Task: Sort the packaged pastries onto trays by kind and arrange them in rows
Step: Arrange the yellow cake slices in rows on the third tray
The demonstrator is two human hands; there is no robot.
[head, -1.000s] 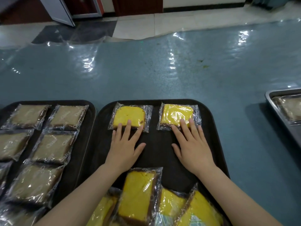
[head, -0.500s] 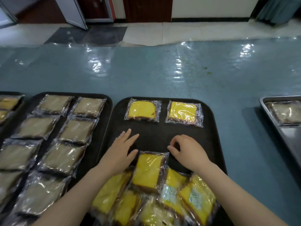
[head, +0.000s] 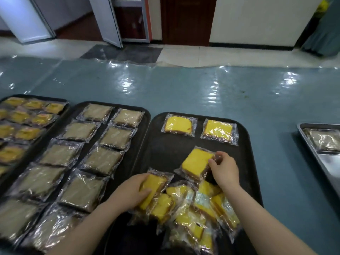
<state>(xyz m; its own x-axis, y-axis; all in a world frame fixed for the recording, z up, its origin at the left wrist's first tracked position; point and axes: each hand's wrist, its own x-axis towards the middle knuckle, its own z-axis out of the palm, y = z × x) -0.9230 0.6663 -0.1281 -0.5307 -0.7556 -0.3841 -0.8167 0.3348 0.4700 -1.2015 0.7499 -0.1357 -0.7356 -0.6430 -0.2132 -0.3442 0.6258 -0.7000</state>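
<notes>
Both hands have dropped back from the far row: left hand [head: 131,192] and right hand [head: 225,171] each grip a yellow pastry [head: 196,161] for the second row.

Teal table surface [head: 202,92] under glossy clear plastic sheet [head: 127,61]. Far: pale tiled floor [head: 202,54], dark wooden door [head: 187,19], white wall [head: 257,17], open glass-panel door [head: 128,19] far left.

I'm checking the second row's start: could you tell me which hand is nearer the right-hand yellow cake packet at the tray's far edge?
Right. The right hand is just below that packet; the left hand is farther down-left.
</notes>
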